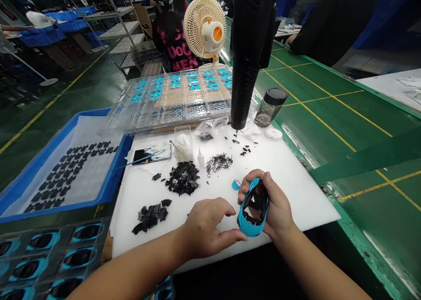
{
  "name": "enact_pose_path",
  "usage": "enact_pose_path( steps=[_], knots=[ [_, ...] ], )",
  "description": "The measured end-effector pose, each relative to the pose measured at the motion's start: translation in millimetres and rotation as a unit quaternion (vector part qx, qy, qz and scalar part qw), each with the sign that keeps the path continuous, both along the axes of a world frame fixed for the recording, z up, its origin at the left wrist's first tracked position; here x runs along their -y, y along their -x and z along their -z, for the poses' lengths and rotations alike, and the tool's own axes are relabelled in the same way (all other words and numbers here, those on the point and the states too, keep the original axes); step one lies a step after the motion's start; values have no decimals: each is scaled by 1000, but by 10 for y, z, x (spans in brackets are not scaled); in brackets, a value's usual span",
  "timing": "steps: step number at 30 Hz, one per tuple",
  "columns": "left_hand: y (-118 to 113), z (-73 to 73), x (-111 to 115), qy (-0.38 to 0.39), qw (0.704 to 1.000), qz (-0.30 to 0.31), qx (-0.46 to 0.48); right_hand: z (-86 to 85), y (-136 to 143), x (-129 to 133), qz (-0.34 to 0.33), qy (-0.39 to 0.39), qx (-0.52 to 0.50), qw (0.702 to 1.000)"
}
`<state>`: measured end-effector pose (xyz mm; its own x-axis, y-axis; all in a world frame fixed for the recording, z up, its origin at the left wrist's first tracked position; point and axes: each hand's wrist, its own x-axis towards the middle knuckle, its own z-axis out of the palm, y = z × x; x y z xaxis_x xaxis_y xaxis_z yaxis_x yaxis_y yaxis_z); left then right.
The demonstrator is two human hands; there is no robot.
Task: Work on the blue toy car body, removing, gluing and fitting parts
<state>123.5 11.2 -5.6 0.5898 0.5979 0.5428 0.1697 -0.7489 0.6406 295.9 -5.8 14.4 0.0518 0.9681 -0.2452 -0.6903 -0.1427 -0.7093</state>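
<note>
A blue toy car body (250, 224) with a dark glossy top is gripped in my right hand (279, 205), its fingers and thumb around the sides. My left hand (208, 223) is just left of the car, thumb and fingers apart, with nothing seen between them; the thumb tip comes close to the car's near end. A small blue part (235, 184) lies on the white board beyond the right fingers. Overhead hangs a black electric screwdriver (245, 58), its bit pointing down at the board.
On the white board (305, 177) lie a heap of black parts (183, 178), a smaller pile (151, 216) and tiny screws (219, 163). A clear tray of blue parts (164, 116), a jar (270, 107) and a fan (205, 28) stand behind. A blue bin (107, 190) sits left.
</note>
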Motion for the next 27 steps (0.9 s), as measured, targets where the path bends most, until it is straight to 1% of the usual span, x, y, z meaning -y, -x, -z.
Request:
enact_pose_path(
  steps=[2,4,8,11,18,27],
  knots=[
    [1,31,-12,17,1000,-6,-6,10,12,-15,24,28,5,999],
    [1,50,-20,23,1000,-6,-7,26,23,-31,33,56,1,998],
    [-10,51,-18,31,1000,-1,1,58,43,-66,9,103,-31,994],
    [-22,47,-12,32,999,1,10,74,58,-84,-9,124,-58,991],
    [-30,77,-13,19,1000,-4,14,99,96,-106,-37,140,-96,985],
    [-22,78,-8,26,1000,4,12,98,100,-125,-52,121,-101,986]
  ],
)
